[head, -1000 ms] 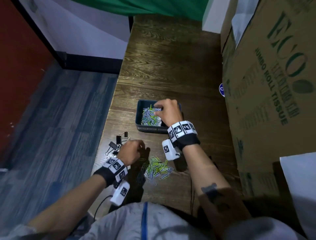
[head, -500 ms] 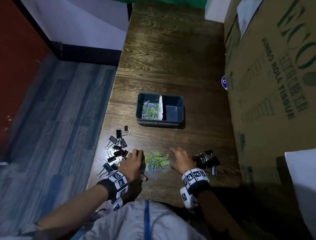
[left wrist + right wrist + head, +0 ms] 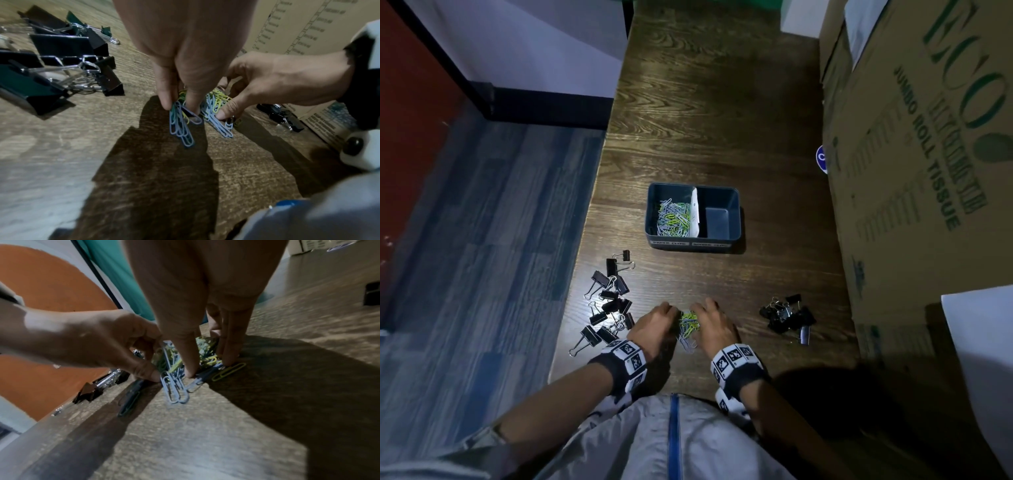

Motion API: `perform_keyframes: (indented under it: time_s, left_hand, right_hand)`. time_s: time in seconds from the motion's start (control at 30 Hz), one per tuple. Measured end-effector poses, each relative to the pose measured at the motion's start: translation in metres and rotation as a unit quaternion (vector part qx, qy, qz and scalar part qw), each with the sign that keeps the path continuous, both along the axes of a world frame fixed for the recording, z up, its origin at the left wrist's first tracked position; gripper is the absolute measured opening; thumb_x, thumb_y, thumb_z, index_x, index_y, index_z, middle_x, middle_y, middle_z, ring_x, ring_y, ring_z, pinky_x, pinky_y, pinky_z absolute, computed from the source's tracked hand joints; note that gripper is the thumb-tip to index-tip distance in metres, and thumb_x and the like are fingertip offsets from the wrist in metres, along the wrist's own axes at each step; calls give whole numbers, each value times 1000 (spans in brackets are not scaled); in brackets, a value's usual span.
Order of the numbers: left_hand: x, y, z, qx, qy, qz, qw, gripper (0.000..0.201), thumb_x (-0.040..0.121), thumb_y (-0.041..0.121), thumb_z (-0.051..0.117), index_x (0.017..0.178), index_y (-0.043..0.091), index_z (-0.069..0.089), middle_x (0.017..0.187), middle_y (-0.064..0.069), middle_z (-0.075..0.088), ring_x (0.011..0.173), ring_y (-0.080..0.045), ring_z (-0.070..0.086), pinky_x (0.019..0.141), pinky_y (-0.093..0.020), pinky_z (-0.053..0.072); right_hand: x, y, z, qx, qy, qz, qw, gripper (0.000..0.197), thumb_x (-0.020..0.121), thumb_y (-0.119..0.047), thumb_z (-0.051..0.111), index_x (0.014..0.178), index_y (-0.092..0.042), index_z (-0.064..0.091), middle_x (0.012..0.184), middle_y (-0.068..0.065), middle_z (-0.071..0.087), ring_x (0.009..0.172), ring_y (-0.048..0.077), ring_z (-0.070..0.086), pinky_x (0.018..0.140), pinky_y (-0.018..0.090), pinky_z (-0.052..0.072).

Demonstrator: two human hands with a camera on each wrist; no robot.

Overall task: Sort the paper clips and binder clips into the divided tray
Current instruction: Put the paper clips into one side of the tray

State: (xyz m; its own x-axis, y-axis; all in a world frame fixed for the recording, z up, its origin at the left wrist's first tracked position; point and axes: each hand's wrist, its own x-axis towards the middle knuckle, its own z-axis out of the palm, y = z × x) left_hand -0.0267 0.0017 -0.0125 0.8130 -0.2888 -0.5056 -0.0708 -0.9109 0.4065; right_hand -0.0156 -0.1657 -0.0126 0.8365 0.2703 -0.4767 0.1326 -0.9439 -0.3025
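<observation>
Clips of coloured wire, the paper clips, sit in a small heap low in the centre of the head view, squeezed between your two hands on the surface. Your left hand has its fingers curled down and pinching a hanging tangle of blue clips, thumb against forefinger. Your right hand presses the other side, its fingers bent round the heap with the tips down on the wood.

Expect them to be very light, stiff and slick; they hook into each other, so a bunch will probably lift as a clump yet shed strays from its edges. One yellow clip already lies loose at the heap's right edge in the right wrist view. Cup from both sides and low, under the heap, rather than pinching from the top.

The divided tray stands above the hands in the middle of the head view, its left compartment holding clips, its right bare. Binder clips lie scattered at left; a smaller black cluster sits at right. Those look heavier and springy, best taken by the body.
</observation>
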Motion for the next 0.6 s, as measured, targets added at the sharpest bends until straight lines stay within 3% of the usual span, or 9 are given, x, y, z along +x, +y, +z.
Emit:
perform_keyframes:
  time_s: [0.07, 0.2, 0.4, 0.6]
  left_hand:
    - [0, 1, 2, -11, 3, 6, 1000, 57, 71, 8, 75, 120, 20, 48, 110, -1, 49, 91, -23, 59, 79, -34, 52]
    - [-1, 3, 10, -39, -9, 14, 999, 36, 85, 0, 59, 118, 14, 56, 108, -5, 57, 94, -24, 61, 85, -34, 51]
    - [2, 12, 14, -82, -61, 30, 994, 40, 81, -6, 58, 115, 14, 64, 99, -4, 61, 89, -23, 62, 80, -34, 52]
    - [21, 14, 37, -117, -138, 53, 982, 27, 84, -7, 59, 104, 9, 67, 93, -2, 63, 82, -19, 62, 72, -24, 51]
  right_hand:
    - [1, -2, 3, 7, -3, -11, 1000, 44, 84, -5, 67, 123, -21, 55, 132, 6, 46, 112, 30, 57, 89, 44, 53]
    - [9, -7, 11, 12, 10, -20, 1000, 35, 86, -3, 68, 116, -21, 65, 126, 4, 58, 109, 29, 63, 91, 42, 54]
    - [22, -18, 24, -58, 78, -40, 994, 18, 95, -10, 62, 108, -14, 74, 104, 16, 72, 96, 33, 69, 84, 38, 56]
    - [26, -27, 32, -39, 67, -74, 994, 22, 95, -9, 61, 113, -12, 72, 111, 16, 70, 103, 32, 67, 87, 36, 53]
